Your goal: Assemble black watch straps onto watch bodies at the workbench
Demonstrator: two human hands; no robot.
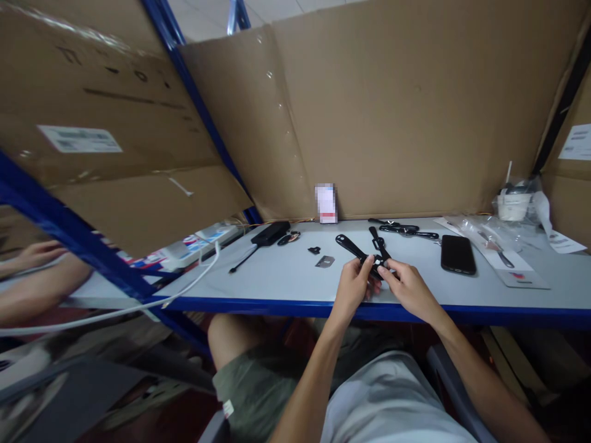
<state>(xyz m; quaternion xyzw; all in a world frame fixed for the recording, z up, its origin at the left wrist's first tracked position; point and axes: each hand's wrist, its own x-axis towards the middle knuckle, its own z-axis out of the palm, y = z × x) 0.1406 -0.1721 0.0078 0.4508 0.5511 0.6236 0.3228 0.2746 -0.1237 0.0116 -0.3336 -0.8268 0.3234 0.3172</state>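
Note:
My left hand (354, 286) and my right hand (409, 286) meet over the front of the grey table (286, 280). Both pinch a black watch with its straps (364, 251); the straps stick up and away in a V shape. The watch body is mostly hidden between my fingers. A small black part (314, 250) and a small grey square piece (324, 262) lie just left of my hands.
A black phone (457, 253) lies right of my hands, with clear plastic bags (489, 243) and a white cup (512, 206) beyond it. More black straps (406, 230) lie at the back. A black power pack (270, 233) and white cable (194, 280) sit left. Another person's arm (32, 277) is at far left.

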